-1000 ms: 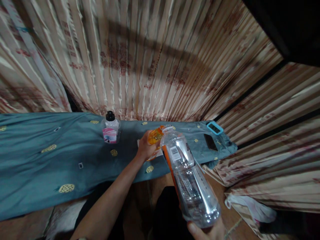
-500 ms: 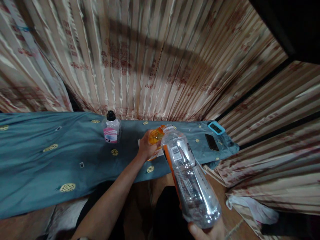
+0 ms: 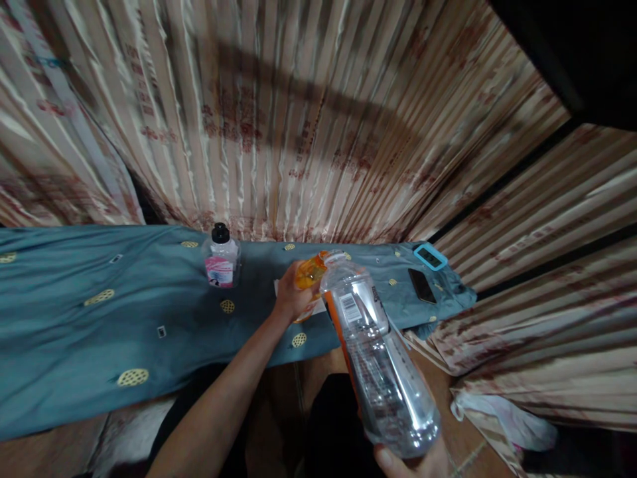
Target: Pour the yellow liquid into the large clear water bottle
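**Over the desk edge: big bottle tipped toward an orange one**

Above the near edge of the desk [image 3: 74,332], draped in a blue-grey cloth with yellow spots, both hands are busy. The right hand [image 3: 413,461] sits at the bottom of the picture, its grip wrapped round the base of a large clear bottle [image 3: 378,358]; only the thumb and a sliver of palm show. That bottle is tilted, base low and near the camera, neck pointing up and away, an orange strip and a barcode on its label. Its mouth is right beside a small orange bottle [image 3: 309,273], which the left hand [image 3: 291,295] has clenched from the side, fingers curled round it, just over the cloth. Whether the two bottles touch, I cannot tell.

Further left on the desk stands a small bottle with a black cap and pink label [image 3: 220,260], upright, well apart from the hands. Off to the right lie a dark phone [image 3: 422,285] and a blue-rimmed device [image 3: 430,256]. Striped curtains [image 3: 298,119] hang behind.
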`<state>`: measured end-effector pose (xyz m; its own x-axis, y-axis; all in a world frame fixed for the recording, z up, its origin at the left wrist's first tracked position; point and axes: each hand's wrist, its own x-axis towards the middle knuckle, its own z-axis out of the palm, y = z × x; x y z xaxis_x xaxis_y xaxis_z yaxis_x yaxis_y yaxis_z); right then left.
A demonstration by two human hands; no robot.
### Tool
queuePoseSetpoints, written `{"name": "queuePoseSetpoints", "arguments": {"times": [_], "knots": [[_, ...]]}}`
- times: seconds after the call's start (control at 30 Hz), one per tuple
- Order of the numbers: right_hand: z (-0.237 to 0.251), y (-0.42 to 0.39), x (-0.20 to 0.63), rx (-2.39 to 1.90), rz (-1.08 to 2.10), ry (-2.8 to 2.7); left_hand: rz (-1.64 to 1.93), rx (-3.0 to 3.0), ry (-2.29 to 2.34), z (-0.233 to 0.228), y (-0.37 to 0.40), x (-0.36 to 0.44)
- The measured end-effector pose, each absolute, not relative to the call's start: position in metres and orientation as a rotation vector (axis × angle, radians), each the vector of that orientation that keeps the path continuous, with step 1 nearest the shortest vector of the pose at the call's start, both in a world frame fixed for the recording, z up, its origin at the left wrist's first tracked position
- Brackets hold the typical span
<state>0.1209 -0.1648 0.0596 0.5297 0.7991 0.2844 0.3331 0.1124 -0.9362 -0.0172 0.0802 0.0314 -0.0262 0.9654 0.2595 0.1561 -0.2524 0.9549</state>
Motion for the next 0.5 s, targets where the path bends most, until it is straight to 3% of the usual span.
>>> {"name": "queuePoseSetpoints", "arguments": {"times": [0.5], "knots": [[0.077, -0.157, 0.105, -1.490, 0.469, -1.069, 1.435, 1.406, 1.195, 0.028, 0.082, -0.018]]}}
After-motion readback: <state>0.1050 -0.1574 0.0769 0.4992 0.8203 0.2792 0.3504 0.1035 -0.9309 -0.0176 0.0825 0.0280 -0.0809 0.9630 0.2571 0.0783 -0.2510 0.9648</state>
